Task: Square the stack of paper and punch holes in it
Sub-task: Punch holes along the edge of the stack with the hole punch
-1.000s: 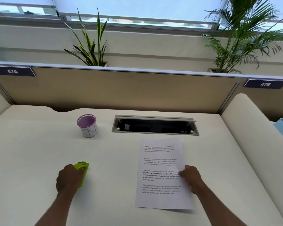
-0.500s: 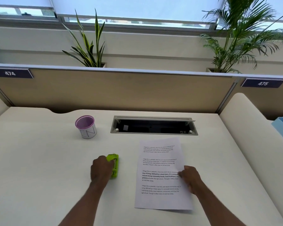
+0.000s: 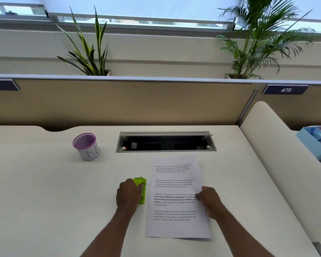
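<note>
If the green hole punch point(image 3: 141, 191) meets the paper stack point(image 3: 176, 199) askew, the sheets could shift and the holes land crooked. The left hand point(image 3: 128, 196) reaches forward, its grip clamped on the punch, just left of the stack's edge. The right hand point(image 3: 208, 201), fingers curled, pins the stack's right edge to the table point(image 3: 44, 191).
</note>
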